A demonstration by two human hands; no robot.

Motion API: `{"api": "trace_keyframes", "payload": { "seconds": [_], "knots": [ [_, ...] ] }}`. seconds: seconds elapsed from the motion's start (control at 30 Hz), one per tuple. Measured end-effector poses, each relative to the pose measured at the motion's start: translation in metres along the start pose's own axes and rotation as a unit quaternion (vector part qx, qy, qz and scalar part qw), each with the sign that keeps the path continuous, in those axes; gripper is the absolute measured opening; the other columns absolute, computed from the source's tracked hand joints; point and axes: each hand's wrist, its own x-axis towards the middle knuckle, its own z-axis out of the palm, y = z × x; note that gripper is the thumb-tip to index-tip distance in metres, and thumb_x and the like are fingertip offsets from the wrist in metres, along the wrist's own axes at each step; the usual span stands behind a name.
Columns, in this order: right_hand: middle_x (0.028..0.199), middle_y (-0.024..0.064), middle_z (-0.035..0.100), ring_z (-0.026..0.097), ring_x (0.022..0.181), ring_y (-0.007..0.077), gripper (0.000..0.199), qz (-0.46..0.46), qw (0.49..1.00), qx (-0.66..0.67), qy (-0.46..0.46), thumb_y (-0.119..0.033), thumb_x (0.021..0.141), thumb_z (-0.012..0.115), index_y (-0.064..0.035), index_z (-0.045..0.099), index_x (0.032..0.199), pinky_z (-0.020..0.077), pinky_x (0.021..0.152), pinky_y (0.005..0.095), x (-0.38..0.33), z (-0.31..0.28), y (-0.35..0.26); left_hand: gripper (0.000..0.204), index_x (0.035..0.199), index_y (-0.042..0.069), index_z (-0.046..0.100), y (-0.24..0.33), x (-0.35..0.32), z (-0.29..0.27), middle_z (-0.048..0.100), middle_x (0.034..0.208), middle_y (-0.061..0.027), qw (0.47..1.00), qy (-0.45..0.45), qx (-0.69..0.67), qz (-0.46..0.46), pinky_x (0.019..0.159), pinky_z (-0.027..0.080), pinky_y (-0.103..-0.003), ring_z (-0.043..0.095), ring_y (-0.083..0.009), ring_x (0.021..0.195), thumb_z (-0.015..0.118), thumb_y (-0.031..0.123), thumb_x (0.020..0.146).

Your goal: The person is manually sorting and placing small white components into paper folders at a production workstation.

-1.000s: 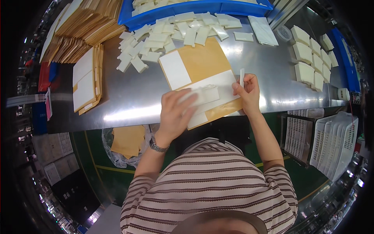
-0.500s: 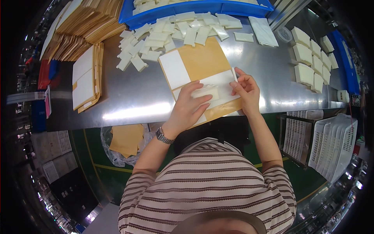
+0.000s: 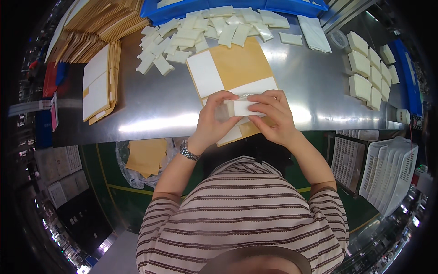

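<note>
A small white packet in clear film (image 3: pixel 230 108) is held between both hands, above a brown envelope with white panels (image 3: pixel 241 66). My left hand (image 3: pixel 212 121) is closed around the packet's left end, fingers on top and thumb below. Against the packet's face lies a small flat white card (image 3: pixel 244 108), pinched under the fingertips of my right hand (image 3: pixel 277 116). The right thumb sits at the lower edge. The fingers cover the right end of both pieces. The envelope lies tilted on the metal table, its near edge reaching the table's front.
A heap of similar white packets (image 3: pixel 187 36) lies beyond the envelope, before a blue bin (image 3: pixel 219 7). Envelope stacks (image 3: pixel 102 84) stand at left. White ridged blocks (image 3: pixel 359 63) stand in rows at right. White plastic baskets (image 3: pixel 388 176) sit below the table.
My right hand has moved left and slightly down, bringing the white card from the envelope's right side onto the packet. The left hand stays around the packet.
</note>
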Motion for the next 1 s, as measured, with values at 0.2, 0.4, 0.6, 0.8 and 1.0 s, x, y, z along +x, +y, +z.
{"api": "trace_keyframes", "payload": {
  "seconds": [0.2, 0.4, 0.6, 0.8, 1.0],
  "knots": [
    [0.124, 0.0063, 0.072, 0.058, 0.104, 0.0286, 0.03, -0.009, 1.0, 0.01, -0.011, -0.003, 0.075, 0.083, -0.0064, 0.074, 0.103, 0.0484, 0.092, 0.0379, 0.003, 0.007, 0.001, 0.061, 0.131, 0.007, 0.054, -0.002, 0.0, -0.001, 0.067, 0.124, -0.0089, 1.0, -0.007, 0.007, 0.011, 0.102, 0.051, -0.038, 0.065, -0.0247, 0.117, 0.086, 0.006, 0.079],
    [0.123, 0.0061, 0.072, 0.058, 0.103, 0.0282, 0.03, -0.007, 1.0, 0.013, -0.019, -0.003, 0.075, 0.082, -0.0066, 0.074, 0.103, 0.0481, 0.093, 0.0374, 0.005, 0.01, 0.005, 0.061, 0.131, 0.007, 0.055, -0.004, 0.0, -0.001, 0.067, 0.125, -0.0094, 1.0, -0.007, 0.003, 0.01, 0.102, 0.052, -0.038, 0.065, -0.0254, 0.117, 0.086, 0.007, 0.079],
    [0.122, 0.0057, 0.072, 0.058, 0.103, 0.0279, 0.028, -0.002, 1.0, 0.004, -0.005, -0.004, 0.075, 0.082, -0.0066, 0.075, 0.102, 0.0482, 0.092, 0.0372, 0.006, 0.013, 0.005, 0.06, 0.13, 0.007, 0.056, -0.005, 0.002, -0.002, 0.067, 0.125, -0.0097, 1.0, -0.005, 0.008, 0.021, 0.101, 0.052, -0.038, 0.066, -0.0257, 0.116, 0.087, 0.009, 0.079],
    [0.121, 0.0053, 0.073, 0.058, 0.104, 0.0282, 0.028, -0.001, 1.0, 0.011, -0.018, -0.004, 0.074, 0.082, -0.0068, 0.075, 0.101, 0.0481, 0.092, 0.0375, 0.009, 0.011, 0.003, 0.045, 0.118, 0.007, 0.063, -0.006, 0.006, -0.003, 0.068, 0.121, -0.0105, 0.996, -0.009, 0.016, 0.093, 0.096, 0.053, -0.038, 0.066, -0.0279, 0.114, 0.085, 0.005, 0.079],
    [0.129, 0.0068, 0.067, 0.055, 0.117, 0.029, 0.046, 0.056, 0.997, 0.047, -0.014, -0.007, 0.075, 0.085, -0.0081, 0.07, 0.119, 0.0473, 0.099, 0.039, 0.006, 0.005, 0.006, 0.031, 0.102, 0.006, 0.067, 0.0, 0.006, -0.008, 0.069, 0.123, -0.0122, 0.997, -0.033, 0.027, 0.065, 0.097, 0.052, -0.038, 0.065, -0.027, 0.114, 0.085, 0.0, 0.077]
  ]
}}
